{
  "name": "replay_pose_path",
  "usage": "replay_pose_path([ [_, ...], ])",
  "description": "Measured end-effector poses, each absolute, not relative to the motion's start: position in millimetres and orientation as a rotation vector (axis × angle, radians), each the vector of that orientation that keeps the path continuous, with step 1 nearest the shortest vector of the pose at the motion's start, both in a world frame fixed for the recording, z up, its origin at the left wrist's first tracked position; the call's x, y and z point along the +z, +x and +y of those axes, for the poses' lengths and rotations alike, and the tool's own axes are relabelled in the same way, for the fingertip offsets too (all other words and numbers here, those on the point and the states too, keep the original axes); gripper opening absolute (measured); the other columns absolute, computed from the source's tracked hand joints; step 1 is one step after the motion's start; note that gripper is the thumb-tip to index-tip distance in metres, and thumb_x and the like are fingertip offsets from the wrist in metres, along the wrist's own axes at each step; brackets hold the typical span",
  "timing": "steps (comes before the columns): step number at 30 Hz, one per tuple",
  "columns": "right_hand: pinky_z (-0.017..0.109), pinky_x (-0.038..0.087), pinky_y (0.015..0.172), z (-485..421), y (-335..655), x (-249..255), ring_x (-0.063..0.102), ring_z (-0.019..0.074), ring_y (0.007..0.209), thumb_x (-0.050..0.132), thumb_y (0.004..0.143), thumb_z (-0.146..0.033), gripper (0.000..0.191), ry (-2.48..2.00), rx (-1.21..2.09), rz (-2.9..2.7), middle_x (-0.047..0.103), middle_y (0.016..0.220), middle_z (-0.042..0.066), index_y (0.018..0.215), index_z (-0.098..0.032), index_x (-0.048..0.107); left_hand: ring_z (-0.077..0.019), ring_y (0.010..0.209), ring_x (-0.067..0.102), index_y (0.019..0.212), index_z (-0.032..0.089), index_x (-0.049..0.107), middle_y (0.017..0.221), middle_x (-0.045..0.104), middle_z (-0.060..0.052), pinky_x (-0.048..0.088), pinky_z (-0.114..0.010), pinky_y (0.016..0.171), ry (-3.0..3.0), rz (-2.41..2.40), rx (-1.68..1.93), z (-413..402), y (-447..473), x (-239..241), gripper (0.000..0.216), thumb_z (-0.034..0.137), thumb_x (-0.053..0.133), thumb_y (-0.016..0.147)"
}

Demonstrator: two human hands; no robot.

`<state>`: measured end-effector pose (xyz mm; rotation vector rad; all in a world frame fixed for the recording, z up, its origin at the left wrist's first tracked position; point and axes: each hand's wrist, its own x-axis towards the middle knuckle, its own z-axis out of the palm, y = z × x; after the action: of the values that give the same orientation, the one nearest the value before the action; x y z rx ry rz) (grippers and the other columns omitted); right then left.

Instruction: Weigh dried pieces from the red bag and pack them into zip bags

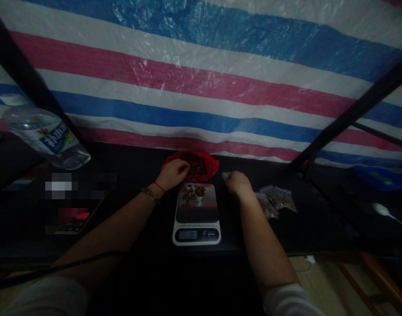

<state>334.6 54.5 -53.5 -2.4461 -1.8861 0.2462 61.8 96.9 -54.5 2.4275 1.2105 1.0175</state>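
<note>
My left hand [174, 173] reaches over the near left rim of a red plastic bag [215, 165]. Its fingers are pinched together above the small brown dried pieces [197, 165] inside; what they hold is too small to make out. In front stands a white kitchen scale [197, 213] with a lit display. On its metal plate are a small cup [200, 192] filled with brown pieces and a loose heap of pieces [188, 192] to its left. Right of the scale, my right hand [239, 182] is closed on a small clear plastic bag [225, 175], mostly hidden by the fingers.
Several filled zip bags [281, 198] lie beside my right forearm. A large water bottle [44, 131] leans at the left, near a phone-like device [72, 221]. Farther right are a blue tray [382, 177] and a white spoon [382, 210]. Striped sheeting [201, 83] hangs behind the dark table.
</note>
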Motion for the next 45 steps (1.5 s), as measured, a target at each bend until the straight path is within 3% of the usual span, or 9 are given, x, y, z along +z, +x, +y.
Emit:
replay_pose_path([
  [4,0.029,0.048,0.073,52.2,329.5,-43.9,0.068,0.0273,0.093,0.054,0.078,-0.026,0.030,-2.521,0.331,-1.872,0.071,0.094,0.020,0.097,-0.012,0.073,-0.0197,0.087,0.063,0.088,0.018,0.067,0.091,0.069,-0.006,0.048,-0.034,0.085,2.420,1.178,1.102,92.4,58.2,-62.1,0.021,0.029,0.050,0.083],
  [11,0.030,0.048,0.072,50.4,325.5,-42.4,0.067,0.0283,0.094,0.058,0.076,-0.033,0.038,-2.487,0.359,-1.876,0.069,0.103,0.020,0.106,-0.011,0.069,-0.0191,0.084,0.064,0.087,0.017,0.067,0.088,0.070,-0.006,0.049,-0.032,0.082,2.408,1.189,1.153,88.8,55.7,-63.4,0.019,0.027,0.052,0.083],
  [18,0.034,0.049,0.074,52.1,316.8,-46.5,0.067,0.0313,0.095,0.050,0.079,-0.021,0.030,-2.513,0.241,-1.913,0.069,0.098,0.022,0.096,-0.010,0.071,-0.0187,0.081,0.064,0.087,0.018,0.068,0.087,0.069,-0.005,0.049,-0.032,0.080,2.422,1.190,1.142,89.7,55.6,-67.4,0.019,0.028,0.053,0.082],
  [23,0.034,0.048,0.073,50.4,320.5,-44.5,0.067,0.0307,0.092,0.052,0.078,-0.026,0.028,-2.438,0.253,-1.848,0.069,0.096,0.021,0.093,-0.011,0.069,-0.0188,0.081,0.064,0.087,0.017,0.068,0.087,0.070,-0.005,0.049,-0.032,0.079,2.430,1.185,1.151,89.0,55.0,-66.4,0.018,0.027,0.053,0.082],
  [30,0.031,0.048,0.072,48.3,348.6,-27.0,0.065,0.0205,0.077,0.052,0.079,-0.030,0.017,-1.758,-0.061,-1.322,0.067,0.081,0.008,0.087,-0.017,0.059,-0.0180,0.080,0.064,0.087,0.017,0.068,0.086,0.070,-0.005,0.050,-0.031,0.078,2.426,1.115,1.262,88.0,55.8,-66.9,0.017,0.026,0.054,0.082],
  [37,0.025,0.048,0.058,35.9,305.2,-24.9,0.057,0.0121,0.056,0.052,0.084,-0.034,0.018,-1.027,0.266,-1.256,0.057,0.066,-0.003,0.097,-0.021,0.053,-0.0195,0.092,0.062,0.106,0.017,0.061,0.098,0.066,-0.008,0.049,-0.036,0.086,2.346,0.960,1.546,74.3,54.7,-51.9,0.025,0.027,0.049,0.086],
  [41,0.027,0.051,0.067,22.4,275.5,-30.8,0.063,0.0145,0.070,0.054,0.085,-0.029,0.014,-1.035,0.211,-1.571,0.066,0.082,0.002,0.095,-0.021,0.061,-0.0203,0.100,0.061,0.131,0.017,0.044,0.120,0.059,-0.012,0.050,-0.036,0.087,2.356,0.648,1.442,62.4,58.3,-46.2,0.047,0.031,0.051,0.086],
  [43,0.030,0.051,0.075,17.3,266.9,-30.8,0.064,0.0166,0.081,0.054,0.085,-0.027,0.013,-1.030,0.126,-1.722,0.069,0.088,0.004,0.093,-0.022,0.064,-0.0208,0.101,0.061,0.131,0.017,0.045,0.120,0.060,-0.012,0.050,-0.036,0.087,2.382,0.622,1.417,59.4,62.0,-45.6,0.050,0.031,0.057,0.084],
  [45,0.031,0.051,0.079,14.7,262.1,-29.4,0.065,0.0176,0.084,0.053,0.086,-0.027,0.014,-1.041,0.097,-1.784,0.070,0.089,0.004,0.092,-0.022,0.065,-0.0201,0.098,0.062,0.119,0.017,0.055,0.109,0.065,-0.010,0.050,-0.035,0.086,2.399,0.696,1.441,58.6,65.7,-45.8,0.038,0.029,0.059,0.083],
])
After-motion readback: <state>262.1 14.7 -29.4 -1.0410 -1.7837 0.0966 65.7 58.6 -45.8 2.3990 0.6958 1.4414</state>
